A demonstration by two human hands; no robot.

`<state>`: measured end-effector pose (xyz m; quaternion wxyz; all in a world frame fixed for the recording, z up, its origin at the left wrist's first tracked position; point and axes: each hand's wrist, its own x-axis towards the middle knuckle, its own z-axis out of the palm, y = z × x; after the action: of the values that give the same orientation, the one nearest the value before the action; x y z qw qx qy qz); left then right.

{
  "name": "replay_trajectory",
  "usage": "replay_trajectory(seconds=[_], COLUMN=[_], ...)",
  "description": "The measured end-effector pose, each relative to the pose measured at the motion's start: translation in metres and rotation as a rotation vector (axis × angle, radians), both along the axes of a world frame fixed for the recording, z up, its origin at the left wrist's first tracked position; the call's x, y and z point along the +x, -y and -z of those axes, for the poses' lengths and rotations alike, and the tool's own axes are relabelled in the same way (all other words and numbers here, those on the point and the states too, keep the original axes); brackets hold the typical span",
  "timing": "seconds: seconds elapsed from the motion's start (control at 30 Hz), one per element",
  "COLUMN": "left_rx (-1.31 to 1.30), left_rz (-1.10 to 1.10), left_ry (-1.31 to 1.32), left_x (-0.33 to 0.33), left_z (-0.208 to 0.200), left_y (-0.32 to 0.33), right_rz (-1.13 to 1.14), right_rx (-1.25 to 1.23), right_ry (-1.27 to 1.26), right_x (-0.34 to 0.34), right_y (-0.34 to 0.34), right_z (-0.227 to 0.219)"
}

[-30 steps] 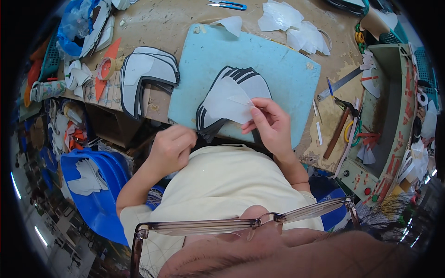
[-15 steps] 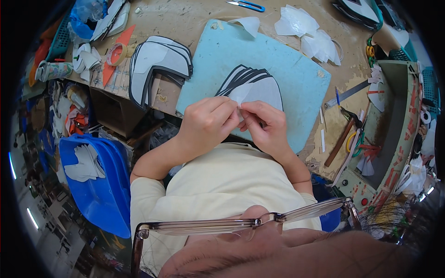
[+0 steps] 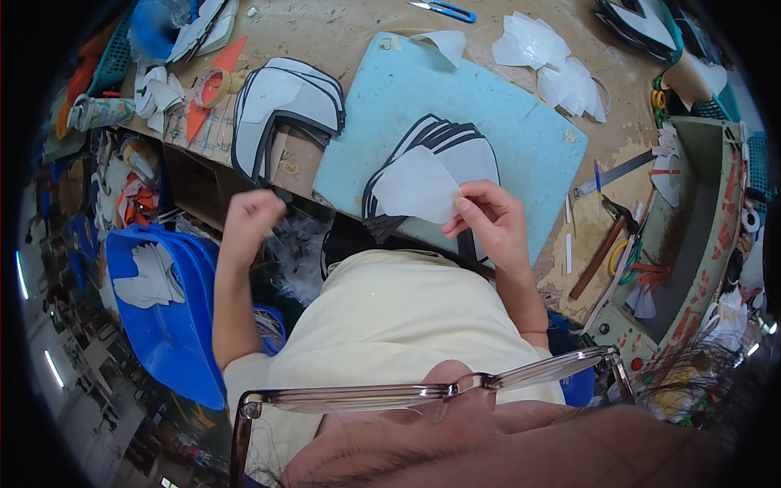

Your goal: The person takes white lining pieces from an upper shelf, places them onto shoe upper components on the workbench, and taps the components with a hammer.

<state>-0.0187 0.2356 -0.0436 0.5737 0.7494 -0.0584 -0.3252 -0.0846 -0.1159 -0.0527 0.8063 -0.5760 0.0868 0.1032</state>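
Note:
In my right hand (image 3: pixel 498 221) a thin, pale, curved sheet piece (image 3: pixel 416 185) is pinched by its right corner between thumb and fingers. The piece lies over a fanned stack of black-edged grey-white cut pieces (image 3: pixel 473 154), hiding part of it. That stack rests on a light blue board (image 3: pixel 529 138), its near end reaching past the board's front edge. Off the table's front edge, to the left, my left hand (image 3: pixel 250 220) is closed with the fingers curled. Whatever it may hold is too small to make out.
Left of the board lies another stack of black-edged pieces (image 3: pixel 285 93), with a tape roll (image 3: pixel 213 88) beyond. Blue bins (image 3: pixel 175 342) stand low at the left. A ruler (image 3: pixel 614 175), a hammer (image 3: pixel 598 256) and a green metal box (image 3: pixel 691 236) are at the right.
My hands were together over the stack and have come apart. The left has swung left, off the table; the right keeps the pale piece, now showing flat over the stack.

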Motion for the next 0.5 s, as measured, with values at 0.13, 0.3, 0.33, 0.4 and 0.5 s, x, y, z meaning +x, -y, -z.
replay_trajectory(seconds=[0.13,0.3,0.33,0.4,0.5], left_rx=[1.164,0.280,0.156,0.025,0.031], left_rz=[0.684,0.257,0.251,0.259,0.158], left_ry=[0.492,0.389,0.446,0.500,0.226], left_x=[-0.033,-0.005,-0.004,-0.003,0.002], left_z=[-0.022,-0.031,-0.022,-0.004,0.017], left_y=[0.009,0.098,0.119,0.150,0.180], right_rz=[-0.078,-0.076,-0.057,0.058,0.300], right_rx=[0.027,0.123,0.154,0.154,-0.194], right_ry=[-0.064,-0.060,-0.058,-0.068,-0.090], right_x=[-0.011,-0.022,-0.024,-0.028,-0.025], right_y=[0.017,0.022,0.024,0.026,0.034], right_z=[0.007,0.013,0.012,0.015,0.026])
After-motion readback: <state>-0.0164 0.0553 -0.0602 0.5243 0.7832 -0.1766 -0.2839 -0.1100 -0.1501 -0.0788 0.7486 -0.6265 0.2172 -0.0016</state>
